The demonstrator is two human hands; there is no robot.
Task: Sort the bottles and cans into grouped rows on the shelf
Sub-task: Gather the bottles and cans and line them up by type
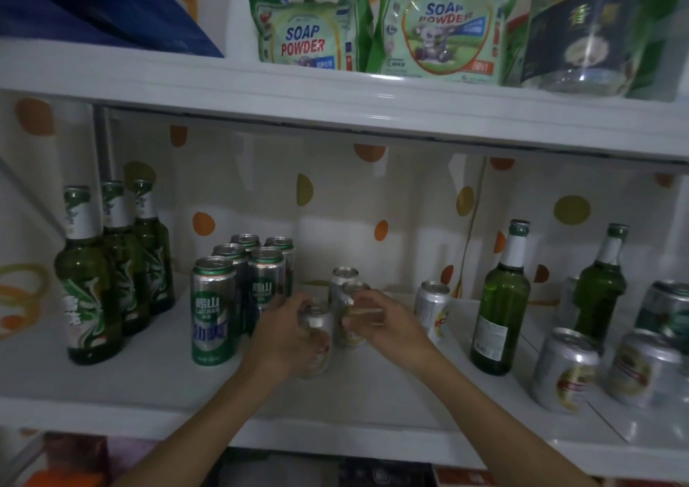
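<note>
Head view: shelf [112, 386] carries it all. Three bottles [89, 292] stand in a row left of the green cans [214, 307]; a stray bottle [499, 307] stands well right of the green cans. Just right of the green cans, the left hand [283, 337] is curled round the front can [318, 341] and the right hand [380, 322] grips the next can [350, 322] near its top. Silver cans are likely smooth, thin-walled and tippy, so grip them mid-body. Glass bottles are heavier and breakable, so take those by the body.
</note>
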